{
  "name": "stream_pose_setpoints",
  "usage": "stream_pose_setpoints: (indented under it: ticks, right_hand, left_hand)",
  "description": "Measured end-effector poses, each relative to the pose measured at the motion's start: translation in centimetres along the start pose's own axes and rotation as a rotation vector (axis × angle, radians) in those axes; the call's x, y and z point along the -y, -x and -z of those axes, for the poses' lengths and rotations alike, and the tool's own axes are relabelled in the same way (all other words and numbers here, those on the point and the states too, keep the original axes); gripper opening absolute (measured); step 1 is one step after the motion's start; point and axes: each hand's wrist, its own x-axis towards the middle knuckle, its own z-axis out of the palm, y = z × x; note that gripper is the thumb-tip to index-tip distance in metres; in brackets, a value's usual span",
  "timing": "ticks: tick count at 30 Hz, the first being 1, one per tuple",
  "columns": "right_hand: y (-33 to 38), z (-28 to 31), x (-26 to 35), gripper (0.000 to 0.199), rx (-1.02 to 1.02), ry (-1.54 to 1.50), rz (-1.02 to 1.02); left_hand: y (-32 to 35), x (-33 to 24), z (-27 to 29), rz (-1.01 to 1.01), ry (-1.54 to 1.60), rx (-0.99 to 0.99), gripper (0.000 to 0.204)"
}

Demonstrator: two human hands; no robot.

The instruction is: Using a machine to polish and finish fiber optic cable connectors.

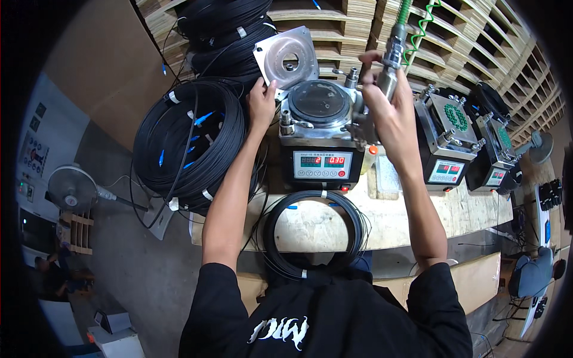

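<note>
A metal machine [322,128] with a round dark chamber and a front panel of red digits stands on the wooden bench [394,224]. Its square metal lid [287,56] with a round hole is swung up at the back. My left hand [261,104] rests at the lid's lower left edge, fingers touching it. My right hand [385,101] is closed around a metal pneumatic tool [391,56] hanging on a green coiled hose [418,27], held over the machine's right side. A coil of black cable [313,235] lies on the bench in front of the machine.
Large coils of black cable with blue connectors [188,143] lie at the left, more [230,27] behind. Two similar machines [444,140] [495,146] stand to the right. Stacked wooden pallets [465,42] fill the back. A fan [71,188] stands on the floor at left.
</note>
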Motion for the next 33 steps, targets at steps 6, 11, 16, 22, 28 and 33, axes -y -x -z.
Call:
stream_pose_setpoints:
  ticks: [6,11,16,22,28,33]
  right_hand:
    - [-0.2,0.9,-1.5,0.033,-0.175,0.076,0.1]
    - [-0.7,1.0,-1.5,0.03,-0.058,0.017,-0.012]
    - [-3.9,-3.5,-1.4,0.02,-0.087,-0.01,0.133]
    - [-10.7,-8.1,-6.7,0.027,-0.309,0.352,0.441]
    - [-7.1,-3.0,-2.6,0.023,0.043,0.166,0.128]
    - [-4.6,1.1,-3.5,0.023,0.02,0.177,0.074]
  left_hand:
    - [-0.2,1.1,0.7,-0.056,-0.087,-0.018,0.025]
    - [-0.1,-0.2,0.1,-0.061,-0.023,-0.055,0.026]
    - [0.0,-0.2,0.5,0.019,-0.02,-0.008,0.025]
    - [-0.5,-0.5,-0.2,0.046,-0.047,0.053,0.028]
    - [-0.1,-1.7,0.1,0.065,0.013,0.031,0.023]
    - [-0.2,-0.6,0.8,0.021,-0.046,-0.023,0.024]
